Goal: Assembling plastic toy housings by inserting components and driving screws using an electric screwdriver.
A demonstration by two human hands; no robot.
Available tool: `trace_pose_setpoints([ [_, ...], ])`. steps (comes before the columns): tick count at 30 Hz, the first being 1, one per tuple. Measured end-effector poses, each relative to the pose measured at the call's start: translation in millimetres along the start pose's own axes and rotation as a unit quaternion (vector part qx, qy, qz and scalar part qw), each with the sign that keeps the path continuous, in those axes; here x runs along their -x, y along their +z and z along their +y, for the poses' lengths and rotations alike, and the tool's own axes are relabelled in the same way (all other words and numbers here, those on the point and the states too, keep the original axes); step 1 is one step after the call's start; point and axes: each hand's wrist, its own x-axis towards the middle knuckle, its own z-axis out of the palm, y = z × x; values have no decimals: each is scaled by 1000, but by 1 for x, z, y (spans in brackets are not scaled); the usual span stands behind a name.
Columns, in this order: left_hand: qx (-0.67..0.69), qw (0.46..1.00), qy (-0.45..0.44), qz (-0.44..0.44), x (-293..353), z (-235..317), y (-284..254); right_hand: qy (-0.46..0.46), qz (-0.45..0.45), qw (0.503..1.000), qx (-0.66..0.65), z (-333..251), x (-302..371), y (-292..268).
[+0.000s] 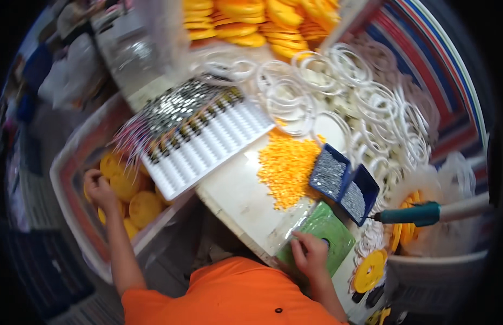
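At the left, my left hand (99, 189) reaches into a pale plastic bin (59, 165) lined with clear film. Its bent fingers close on the edge of a yellow round plastic part (88, 196). More yellow round parts (144, 210) lie around it in the bin. My right hand (312, 253) rests over a green pad (338, 238) near the table's front edge. Its thumb and forefinger are apart, with no held thing showing; the other fingers are partly hidden. A small dark round spot shows on the pad beside this hand.
Small orange pieces (286, 168) lie heaped beside two blue trays of metal parts (328, 172). A white ribbed tray (208, 143) holds wired components. White rings (381, 105) are piled behind. A teal power screwdriver (411, 215) juts in from the right. Yellow discs (240, 21) are stacked at the back.
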Motion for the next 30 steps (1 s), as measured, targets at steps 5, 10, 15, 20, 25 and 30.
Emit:
trace_pose_setpoints([
  [5, 247, 939, 153, -182, -53, 182, 124, 149, 93, 985, -3, 36, 16, -11],
  [10, 177, 862, 189, -436, -43, 285, 307, 141, 125, 982, -20, 37, 14, -8],
  [15, -28, 842, 333, -423, -56, 297, 490, 163, 94, 981, -44, 38, 12, -10],
  [20, -136, 801, 347, -468, -55, 286, 611, 176, 82, 979, -61, 44, 17, -10],
  [25, -161, 771, 398, -470, -44, 307, 639, 170, 90, 979, -70, 49, 16, -8],
  [30, -103, 779, 429, -445, -67, 302, 615, 217, 88, 967, -96, 44, 20, -10],
])
